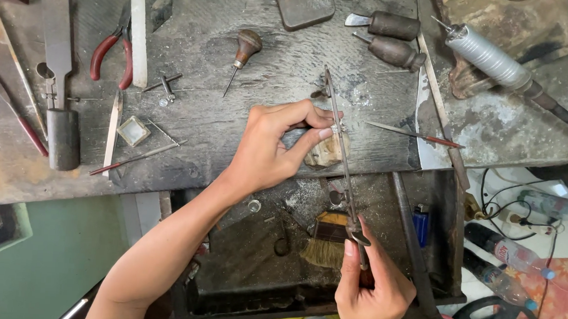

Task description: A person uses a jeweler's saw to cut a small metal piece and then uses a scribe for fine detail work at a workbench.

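My left hand (278, 146) pinches a small silver ring-like piece (335, 128) between thumb and forefinger, resting it against a worn wooden bench pin (328, 152) at the bench's front edge. My right hand (371, 292) grips the handle of a thin jeweller's saw frame (341, 150), which runs from the hand up across the small piece to a point on the bench. The blade side lies right at the pinched piece.
The scarred dark bench (219, 128) holds red-handled pliers (113, 51), a flat file (57, 24), wooden-handled gravers (389, 37), a red-tipped needle file (415, 135) and a rotary handpiece (488, 57). Below sits a catch drawer (264, 258) with a brush (325, 242). Plastic bottles (507, 252) lie on the floor at right.
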